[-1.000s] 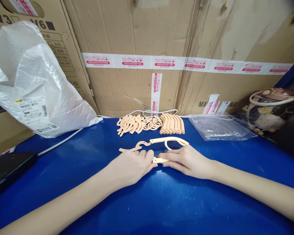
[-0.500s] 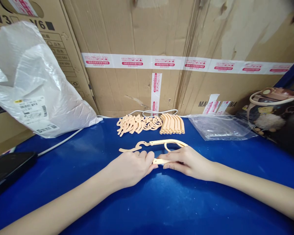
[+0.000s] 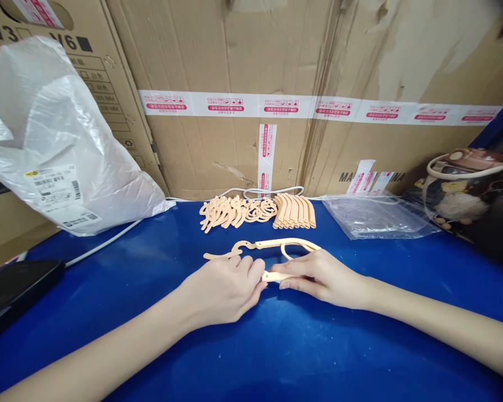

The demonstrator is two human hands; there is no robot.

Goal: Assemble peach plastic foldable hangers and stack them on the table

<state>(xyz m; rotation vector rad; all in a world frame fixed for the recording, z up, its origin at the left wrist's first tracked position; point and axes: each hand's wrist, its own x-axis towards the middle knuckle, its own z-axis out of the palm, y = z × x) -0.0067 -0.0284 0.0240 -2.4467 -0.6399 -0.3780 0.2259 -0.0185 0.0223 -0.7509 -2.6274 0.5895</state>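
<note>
My right hand (image 3: 324, 279) pinches a beige plastic hanger arm (image 3: 275, 276) between thumb and fingers, its left end with a small hole sticking out. Against that end presses my left hand (image 3: 222, 285), closed, with its knuckles up; whatever lies inside its fingers is hidden. Just behind both hands, a second beige hanger arm (image 3: 285, 242) meets a hook-shaped piece (image 3: 243, 245) at its left end. A flat curved piece (image 3: 222, 255) lies left of the hook, partly covered by my left hand. Beside my right fingers shows a thin beige loop (image 3: 285, 252).
Along the back lie piled beige hook pieces (image 3: 222, 212), rings (image 3: 262, 210) and a row of curved arms (image 3: 294, 211). A clear plastic bag (image 3: 381, 218) lies right of them. A white parcel bag (image 3: 67, 145), a black phone-like device (image 3: 20, 296) and cardboard boxes (image 3: 226, 151) border the blue table (image 3: 302, 357).
My left thumb and wrist have shifted very slightly at the end of the hanger arm. My right hand and the pieces on the table stay where they were.
</note>
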